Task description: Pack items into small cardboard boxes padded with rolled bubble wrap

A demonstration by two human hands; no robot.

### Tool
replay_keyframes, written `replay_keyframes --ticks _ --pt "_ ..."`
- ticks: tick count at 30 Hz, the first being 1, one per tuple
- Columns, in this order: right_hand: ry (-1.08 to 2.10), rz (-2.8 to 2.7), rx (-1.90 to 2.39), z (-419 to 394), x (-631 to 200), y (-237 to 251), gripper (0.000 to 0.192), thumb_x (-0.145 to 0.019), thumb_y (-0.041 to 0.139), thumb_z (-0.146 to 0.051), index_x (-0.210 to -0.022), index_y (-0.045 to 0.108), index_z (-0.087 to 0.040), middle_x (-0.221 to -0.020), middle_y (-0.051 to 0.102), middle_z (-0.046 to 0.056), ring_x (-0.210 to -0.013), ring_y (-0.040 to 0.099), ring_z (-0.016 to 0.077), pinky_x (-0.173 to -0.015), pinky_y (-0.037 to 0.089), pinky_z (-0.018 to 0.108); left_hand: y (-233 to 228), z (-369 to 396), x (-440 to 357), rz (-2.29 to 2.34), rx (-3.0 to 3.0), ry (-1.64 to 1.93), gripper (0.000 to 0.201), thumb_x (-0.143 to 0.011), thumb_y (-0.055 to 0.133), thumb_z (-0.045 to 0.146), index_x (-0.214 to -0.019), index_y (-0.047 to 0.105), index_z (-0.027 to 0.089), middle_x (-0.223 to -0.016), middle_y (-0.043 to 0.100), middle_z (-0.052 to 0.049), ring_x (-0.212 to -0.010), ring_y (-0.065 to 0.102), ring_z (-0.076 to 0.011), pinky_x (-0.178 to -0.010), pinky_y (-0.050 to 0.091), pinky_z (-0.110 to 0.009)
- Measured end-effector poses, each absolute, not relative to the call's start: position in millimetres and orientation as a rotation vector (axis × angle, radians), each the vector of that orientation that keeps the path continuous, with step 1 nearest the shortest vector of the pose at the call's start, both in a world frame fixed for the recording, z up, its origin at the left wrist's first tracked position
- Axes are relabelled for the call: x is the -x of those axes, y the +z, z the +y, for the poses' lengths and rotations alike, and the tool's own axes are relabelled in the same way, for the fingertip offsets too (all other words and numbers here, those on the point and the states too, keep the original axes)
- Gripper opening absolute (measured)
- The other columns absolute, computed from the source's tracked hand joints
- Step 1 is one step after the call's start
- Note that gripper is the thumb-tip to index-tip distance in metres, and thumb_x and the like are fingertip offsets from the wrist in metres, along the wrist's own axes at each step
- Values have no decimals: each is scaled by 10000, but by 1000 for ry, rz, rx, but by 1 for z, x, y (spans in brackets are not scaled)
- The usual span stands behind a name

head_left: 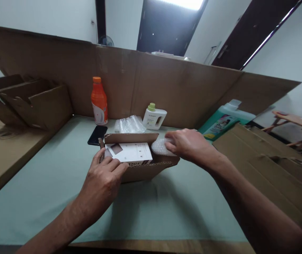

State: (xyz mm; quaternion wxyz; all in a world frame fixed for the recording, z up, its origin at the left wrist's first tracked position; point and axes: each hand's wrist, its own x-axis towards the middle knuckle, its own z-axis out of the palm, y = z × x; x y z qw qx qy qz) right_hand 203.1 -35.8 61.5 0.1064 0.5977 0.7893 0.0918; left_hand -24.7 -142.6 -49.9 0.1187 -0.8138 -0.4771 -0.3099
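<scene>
A small open cardboard box (143, 173) stands in front of me with its flaps up. Inside its left part lies a white printed product box (131, 151). My left hand (106, 173) is closed over the near left corner of the cardboard box, its fingertips by the white box. At the right end of the opening, my right hand (184, 143) grips a bubble-wrapped item (162, 146), which sits partly within the box. The wrapping hides what the item is.
Behind the box are a black phone (97, 135), an orange bottle (99, 102), loose bubble wrap (130, 124) and a white bottle with a green cap (154, 117). A teal jug (222, 120) leans at right. Larger cartons (45, 106) flank the table; a cardboard screen (167, 84) stands behind.
</scene>
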Motion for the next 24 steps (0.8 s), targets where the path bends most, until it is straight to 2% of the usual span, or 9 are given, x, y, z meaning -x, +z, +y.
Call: replay_keyframes --ticks 4,8,13,19,24 --pt "104 2304 -1535 -13 -185 67 259 -809 591 -218 -977 784 -187 -917 775 108 -818 702 239 -597 385 279 -49 -140 26 -1367 2387 -925 241 -910 464 50 -899 666 180 -735 654 -18 -727 579 -210 -1036 420 -566" --pt "-139 2318 -1419 4 -177 50 250 -809 619 -218 -985 780 -143 -947 777 129 -825 697 245 -627 428 286 -49 -138 26 -1357 2375 -946 228 -919 471 64 -925 671 172 -739 660 -27 -733 584 -215 -1031 427 -559" --pt "-124 2434 -1432 -3 -186 32 286 -848 565 -182 -1083 725 -149 -1053 762 149 -913 695 265 -688 449 299 -50 -137 25 -1366 2384 -934 230 -914 475 65 -914 679 171 -743 662 -29 -742 585 -221 -1037 424 -559" --pt "-142 2417 -1477 -7 -179 17 210 -874 548 -168 -936 741 -113 -985 755 203 -855 704 282 -645 447 313 -50 -137 26 -1366 2371 -919 225 -903 481 62 -928 681 162 -744 660 -34 -752 587 -228 -1024 436 -570" --pt "-211 2448 -1437 -5 -181 13 203 -885 547 -183 -944 738 -145 -1000 767 162 -832 697 241 -633 447 290 -50 -139 26 -1351 2363 -901 221 -894 486 51 -923 676 160 -743 655 -32 -736 582 -221 -1006 454 -567"
